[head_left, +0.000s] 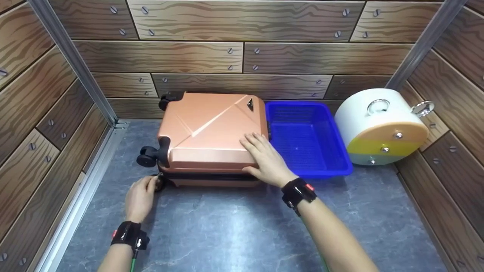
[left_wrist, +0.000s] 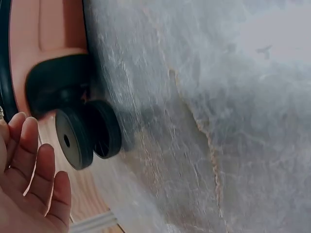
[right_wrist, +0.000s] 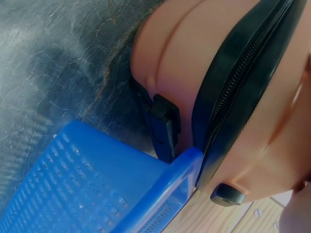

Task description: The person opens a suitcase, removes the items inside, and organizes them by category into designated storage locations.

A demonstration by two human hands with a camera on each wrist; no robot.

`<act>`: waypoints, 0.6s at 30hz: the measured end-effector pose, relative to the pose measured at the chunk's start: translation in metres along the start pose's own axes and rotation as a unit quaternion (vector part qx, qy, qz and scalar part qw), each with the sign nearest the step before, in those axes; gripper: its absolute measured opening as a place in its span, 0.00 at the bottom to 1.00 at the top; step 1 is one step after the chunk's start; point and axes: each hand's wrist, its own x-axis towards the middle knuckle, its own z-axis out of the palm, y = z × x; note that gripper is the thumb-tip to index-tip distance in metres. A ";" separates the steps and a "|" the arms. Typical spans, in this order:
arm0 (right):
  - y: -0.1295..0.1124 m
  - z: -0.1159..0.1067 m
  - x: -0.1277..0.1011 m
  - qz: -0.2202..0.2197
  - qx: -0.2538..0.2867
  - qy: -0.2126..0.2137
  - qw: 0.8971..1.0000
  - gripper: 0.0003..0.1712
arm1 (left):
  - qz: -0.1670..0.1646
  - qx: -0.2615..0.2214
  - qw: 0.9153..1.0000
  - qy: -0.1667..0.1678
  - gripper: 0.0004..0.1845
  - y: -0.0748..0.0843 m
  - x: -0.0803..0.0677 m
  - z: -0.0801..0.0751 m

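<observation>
A rose-gold hard-shell suitcase [head_left: 211, 124] lies flat on the grey floor, its black zipper [right_wrist: 243, 73] running around the side. At the suitcase's near left corner, my left hand [head_left: 140, 198] pinches a small metallic zipper pull [head_left: 160, 175] between thumb and forefinger. Its other fingers curve loosely beside a black double wheel [left_wrist: 75, 138] in the left wrist view. My right hand [head_left: 267, 160] rests on the near right edge of the lid, fingers extended across the shell. The grip itself is mostly cut off at the left wrist view's edge.
A blue perforated plastic basket [head_left: 342, 155] stands against the suitcase's right end. Beyond it sits a white rounded box [head_left: 357, 109] with a striped front and metal rings. Wood-patterned walls [head_left: 196, 56] enclose the back and both sides.
</observation>
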 end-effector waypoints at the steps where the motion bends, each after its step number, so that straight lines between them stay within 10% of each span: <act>1: 0.000 0.000 0.000 0.000 0.000 0.000 1.000 0.54 | -0.003 -0.001 1.000 -0.001 0.18 -0.001 0.002 -0.001; 18: -0.001 0.000 0.000 0.005 0.001 -0.008 1.000 0.54 | -0.078 -0.074 0.993 -0.054 0.25 -0.018 0.039 -0.007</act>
